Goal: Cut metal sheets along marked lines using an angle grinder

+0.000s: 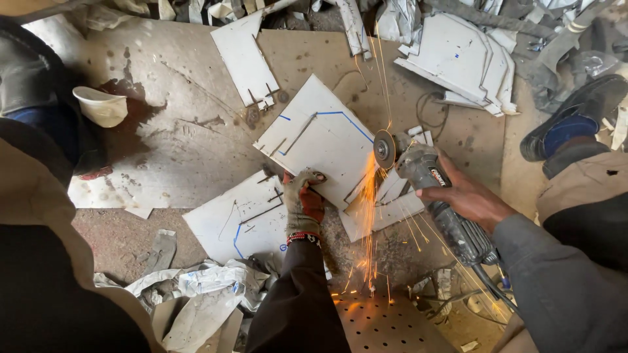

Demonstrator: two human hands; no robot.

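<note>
My left hand (303, 201), in a worn red and grey glove, presses down on the near edge of a white sheet-metal panel (315, 137) marked with blue lines. My right hand (466, 196), bare, grips the body of a grey angle grinder (437, 196). Its disc (383, 149) meets the panel's right edge, and orange sparks (367, 222) stream toward me onto the floor. A second cut white panel (239, 219) lies under my left wrist.
A stack of white cut panels (458, 59) lies at the back right, another panel (243, 59) at the back. A white cup (101, 106) sits left. My black shoe (570, 114) is at right. Scrap offcuts (196, 287) and a perforated plate (386, 323) lie near.
</note>
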